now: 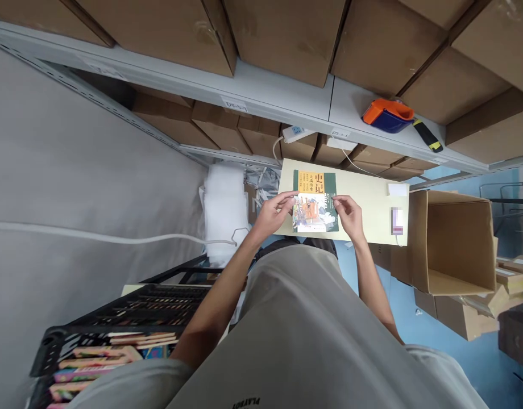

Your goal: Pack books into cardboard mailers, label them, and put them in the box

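A book (315, 213) with a yellow, green and white illustrated cover and Chinese lettering lies face up before me, over the pale tabletop (364, 221). At its left edge, my left hand (273, 216) pinches it between thumb and fingers, with the index finger reaching onto the cover. My right hand (350, 217) grips the opposite edge, its fingers bent and partly hidden. Whether the book rests flat on the table or is slightly raised, I cannot tell.
Cardboard boxes fill the shelf (282, 79) above, where an orange and blue tape dispenser (388, 115) and a cutter (427, 135) lie. An open carton (460, 241) stands right. Lower left is a black crate (150, 307) of books. White packing sheets (225, 210) stand left of the table.
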A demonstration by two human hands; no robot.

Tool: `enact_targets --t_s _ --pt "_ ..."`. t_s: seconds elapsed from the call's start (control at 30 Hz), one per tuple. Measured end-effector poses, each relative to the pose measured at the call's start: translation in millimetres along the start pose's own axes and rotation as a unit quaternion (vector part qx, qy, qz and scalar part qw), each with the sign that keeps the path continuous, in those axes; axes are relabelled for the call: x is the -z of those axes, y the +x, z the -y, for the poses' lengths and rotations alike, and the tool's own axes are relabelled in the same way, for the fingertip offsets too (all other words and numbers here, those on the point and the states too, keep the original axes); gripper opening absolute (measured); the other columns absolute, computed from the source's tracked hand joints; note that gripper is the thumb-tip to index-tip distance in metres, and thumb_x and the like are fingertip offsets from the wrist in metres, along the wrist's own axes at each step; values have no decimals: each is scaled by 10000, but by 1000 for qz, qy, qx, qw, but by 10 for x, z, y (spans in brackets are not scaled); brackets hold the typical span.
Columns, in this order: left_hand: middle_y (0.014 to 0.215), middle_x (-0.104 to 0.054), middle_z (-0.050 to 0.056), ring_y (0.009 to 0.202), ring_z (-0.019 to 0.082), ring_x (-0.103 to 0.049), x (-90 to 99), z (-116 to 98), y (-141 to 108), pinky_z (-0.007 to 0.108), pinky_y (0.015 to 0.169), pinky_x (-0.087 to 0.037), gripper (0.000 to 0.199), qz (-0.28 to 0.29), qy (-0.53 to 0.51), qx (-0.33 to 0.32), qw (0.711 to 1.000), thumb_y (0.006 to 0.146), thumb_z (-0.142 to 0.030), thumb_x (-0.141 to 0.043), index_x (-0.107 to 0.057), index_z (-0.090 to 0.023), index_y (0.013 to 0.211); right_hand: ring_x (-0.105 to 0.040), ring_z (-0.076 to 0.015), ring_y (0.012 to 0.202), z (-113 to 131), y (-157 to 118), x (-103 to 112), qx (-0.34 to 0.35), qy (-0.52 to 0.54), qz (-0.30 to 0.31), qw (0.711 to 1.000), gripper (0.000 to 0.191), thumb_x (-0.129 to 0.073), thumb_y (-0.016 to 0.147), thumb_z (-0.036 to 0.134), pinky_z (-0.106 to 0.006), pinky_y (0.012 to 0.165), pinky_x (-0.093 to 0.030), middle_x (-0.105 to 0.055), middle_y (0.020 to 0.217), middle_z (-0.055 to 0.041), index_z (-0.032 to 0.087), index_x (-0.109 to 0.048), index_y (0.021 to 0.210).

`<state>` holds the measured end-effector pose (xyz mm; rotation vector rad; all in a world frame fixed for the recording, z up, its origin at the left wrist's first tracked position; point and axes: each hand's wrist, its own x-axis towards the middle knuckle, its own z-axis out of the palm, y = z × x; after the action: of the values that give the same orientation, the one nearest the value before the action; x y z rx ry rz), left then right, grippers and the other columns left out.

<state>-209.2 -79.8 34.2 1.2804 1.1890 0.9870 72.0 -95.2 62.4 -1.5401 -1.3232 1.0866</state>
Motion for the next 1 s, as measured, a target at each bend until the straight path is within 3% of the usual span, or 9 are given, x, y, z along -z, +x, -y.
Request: enact_targets --t_s 0.1,0.23,0.37,0.47,0.57,0.67,0.8,0.9,1.0 --pt "1043 -853 82 909 204 -799 23 1 1 302 807 -655 406 4 -31 9 999 986 -455 -684 -850 -218 1270 -771 -243 1043 -6 10 69 -25 8 25 999 370 -689 1029 576 -419 950 -676 -854 1203 -87 261 -835 1154" --pt "1005 -854 86 798 195 -790 9 42 42 293 714 -649 458 15 -71 45 996 803 -470 -876 -833 -200 1171 -792 -300 1226 -50 43 97 -50 49 76 995 472 -880 879 643 -467 1083 -665 -865 1245 -104 264 -851 1159" --pt "800 -816 47 527 147 -668 -64 72 111 295 558 -605 537 -29 -120 107 987 795 -649 -917 -764 -194 1035 -847 -280 924 -66 103 -14 -108 67 97 987 596 -889 823 817 -416 854 -693 -859 911 -85 241 -796 946" --pt "665 -742 -3 448 114 -577 -114 105 162 253 469 -518 595 -71 -123 133 981 821 -755 -886 -742 -200 978 -794 -225 708 -56 158 -133 -134 53 90 985 677 -822 821 914 -352 693 -640 -802 752 -47 242 -741 845" --pt "595 -673 -29 451 110 -569 -146 175 206 235 464 -487 634 -96 -113 136 980 856 -838 -822 -714 -214 887 -772 -206 666 -51 220 -197 -144 35 86 985 720 -799 802 952 -327 644 -602 -800 739 -46 236 -745 859" --pt "598 -666 -3 520 142 -648 -173 277 244 261 546 -553 707 -120 -102 122 980 945 -919 -658 -667 -223 825 -804 -215 723 -78 279 -182 -143 31 101 984 720 -778 839 936 -325 684 -617 -847 844 -73 226 -775 962" --pt "785 -776 67 655 184 -739 -210 445 263 293 599 -564 726 -128 -84 109 982 1033 -893 -528 -772 -209 1028 -792 -200 756 -259 377 -121 -147 39 120 981 720 -634 956 913 -352 750 -642 -855 970 -83 219 -788 1071" --pt "1009 -831 84 752 186 -758 -258 624 258 295 657 -585 621 -102 -57 112 987 1000 -748 -695 -817 -196 1257 -733 -180 756 -539 508 -139 -156 35 134 978 711 -745 894 861 -333 736 -622 -804 884 -23 216 -766 1190" --pt "1145 -841 91 755 173 -752 -355 894 308 289 694 -608 727 -82 -39 137 986 902 -544 -824 -713 -180 1522 -680 -165 747 -881 704 -235 -149 49 140 978 761 -865 786 803 -306 715 -583 -767 834 23 236 -696 1264"
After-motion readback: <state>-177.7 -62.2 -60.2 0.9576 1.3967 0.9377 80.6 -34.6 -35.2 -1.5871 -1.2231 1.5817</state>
